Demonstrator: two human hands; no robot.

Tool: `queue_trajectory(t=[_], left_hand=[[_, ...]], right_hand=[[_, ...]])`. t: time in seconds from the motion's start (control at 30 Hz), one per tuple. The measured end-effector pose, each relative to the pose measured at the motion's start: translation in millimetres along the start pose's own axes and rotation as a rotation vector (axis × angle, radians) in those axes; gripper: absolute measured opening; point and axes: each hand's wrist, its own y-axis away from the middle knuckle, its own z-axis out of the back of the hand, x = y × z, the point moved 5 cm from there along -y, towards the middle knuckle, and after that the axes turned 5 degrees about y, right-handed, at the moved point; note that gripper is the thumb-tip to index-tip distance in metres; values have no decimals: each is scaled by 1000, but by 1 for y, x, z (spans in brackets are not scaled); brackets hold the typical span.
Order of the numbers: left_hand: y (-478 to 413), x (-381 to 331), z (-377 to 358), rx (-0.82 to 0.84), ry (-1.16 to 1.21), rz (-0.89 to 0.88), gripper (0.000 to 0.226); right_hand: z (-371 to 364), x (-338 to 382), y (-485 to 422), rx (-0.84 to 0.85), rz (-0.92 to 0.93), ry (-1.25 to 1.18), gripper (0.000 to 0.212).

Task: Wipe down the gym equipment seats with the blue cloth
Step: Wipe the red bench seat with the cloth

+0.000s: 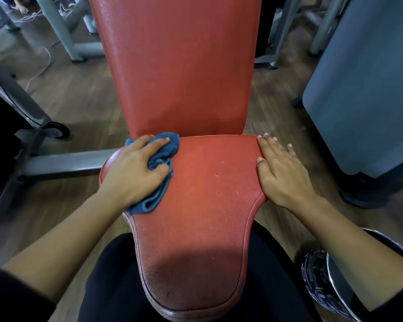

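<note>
Your left hand (135,175) lay flat, fingers extended, pressing the bunched blue cloth (164,146) onto the seat (203,217) at centre left of the frame, presumably for wiping pressure. Your right hand (282,175) rested flat and empty on its right edge, apparently bracing the pebbled, piped red vinyl.

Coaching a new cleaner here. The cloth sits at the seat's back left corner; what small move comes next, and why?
Probably sweep the blue cloth rightward across the red seat pad. The left hand presses it at the back left corner, the pad's middle shows small specks, and the right hand rests flat on the right edge.
</note>
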Motion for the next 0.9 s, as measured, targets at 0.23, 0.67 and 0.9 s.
queue_trajectory(t=[0.23, 0.67, 0.9], left_hand=[[-32, -54, -40, 48, 8, 7, 71], [-46, -98, -67, 169, 48, -130, 70], [4, -51, -32, 195, 112, -204, 60]], right_hand=[[0, 1, 0, 1, -4, -3, 70], [2, -1, 1, 0, -5, 18, 71], [1, -2, 1, 9, -5, 47, 71]])
